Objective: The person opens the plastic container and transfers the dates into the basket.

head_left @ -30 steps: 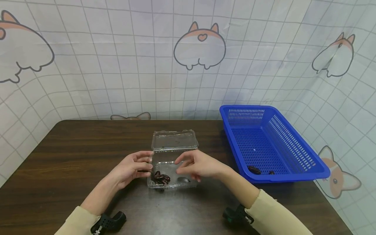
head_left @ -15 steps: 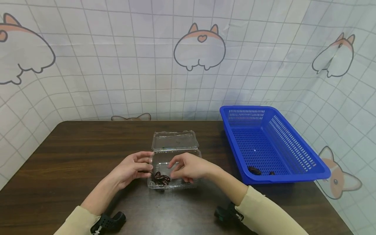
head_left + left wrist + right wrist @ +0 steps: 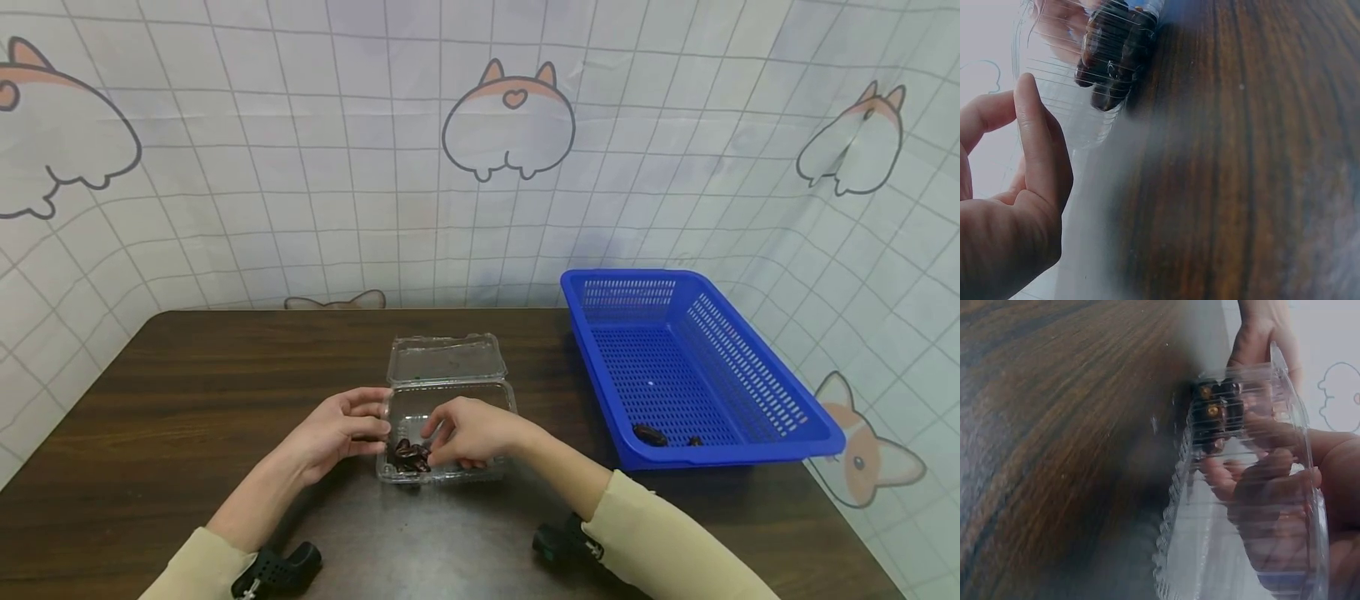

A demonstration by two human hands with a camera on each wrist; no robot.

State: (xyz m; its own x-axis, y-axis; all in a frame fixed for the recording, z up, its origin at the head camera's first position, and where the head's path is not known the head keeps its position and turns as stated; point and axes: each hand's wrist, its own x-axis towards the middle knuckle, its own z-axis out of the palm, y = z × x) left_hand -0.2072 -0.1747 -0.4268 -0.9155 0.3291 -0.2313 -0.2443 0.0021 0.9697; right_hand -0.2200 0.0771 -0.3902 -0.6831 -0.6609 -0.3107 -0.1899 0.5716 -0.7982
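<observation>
A clear plastic clamshell box point(image 3: 450, 350) stands on the table with its lid folded back. In its near left corner lie several dark, glossy dates point(image 3: 410, 455); through the wall in the right wrist view the dates point(image 3: 1213, 411) show yellowish stem ends. My left hand point(image 3: 341, 429) rests its fingertips and thumb against the outside of the box's left wall. Inside the box, my right hand point(image 3: 476, 432) reaches leftward, thumb and fingers apart, tips beside the dates. In the left wrist view, the dates point(image 3: 1116, 53) sit behind the ribbed wall.
A blue perforated plastic basket point(image 3: 675, 367) stands on the right side of the dark wooden table point(image 3: 187, 400). Inside it, near the front, lie a large date point(image 3: 649, 434) and a smaller dark piece point(image 3: 694, 441). A white tiled-pattern curtain point(image 3: 300, 167) hangs behind.
My right hand has moved left and lower into the box, from its right part to beside the dates. The left hand has stayed at the left wall.
</observation>
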